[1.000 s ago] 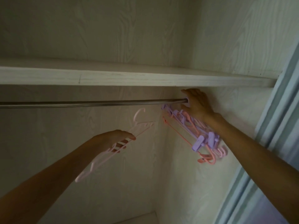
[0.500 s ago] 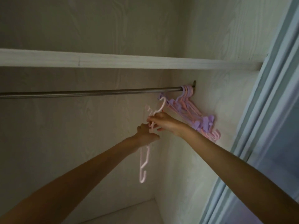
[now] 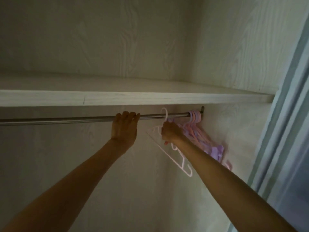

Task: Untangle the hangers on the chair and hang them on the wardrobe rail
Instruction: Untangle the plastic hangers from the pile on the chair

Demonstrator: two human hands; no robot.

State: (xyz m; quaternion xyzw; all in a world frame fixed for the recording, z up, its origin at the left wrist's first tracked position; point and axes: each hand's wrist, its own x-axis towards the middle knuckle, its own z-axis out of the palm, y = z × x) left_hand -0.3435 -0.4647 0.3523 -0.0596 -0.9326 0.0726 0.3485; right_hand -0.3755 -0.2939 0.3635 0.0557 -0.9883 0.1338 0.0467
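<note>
Two bare forearms reach up from the lower corners toward the middle of the view. The left hand (image 3: 124, 129) is at about 12 o'clock from its wrist, its fingers curled over the top of the rail (image 3: 66, 119) and gripping it, the thumb hidden behind. Just beside it, at 3 o'clock, the right hand (image 3: 169, 133) has its fingers curled round the neck of a pale pink hanger (image 3: 173, 158), holding it just under its hook. That hook sits over the rail between the two hands, and the hanger's body slants down toward 5 o'clock, crossing in front of the right wrist — its lower tip hangs free below the forearm.

Farther along, at 3 o'clock from the right hand, a bunch of pink and purple hangers (image 3: 195, 129) is already hooked on the rail, packed tight against the bracket (image 3: 202, 110) at the side wall (image 3: 237, 131). Their bodies fan down toward 4 o'clock, lying against that wall behind the right forearm.

To 9 o'clock of the left hand the rail runs bare to the frame edge. The shelf (image 3: 117, 98) lies just above the rail, with only a narrow gap for the hooks. At the far right stands a pale blue door frame (image 3: 284, 131).
</note>
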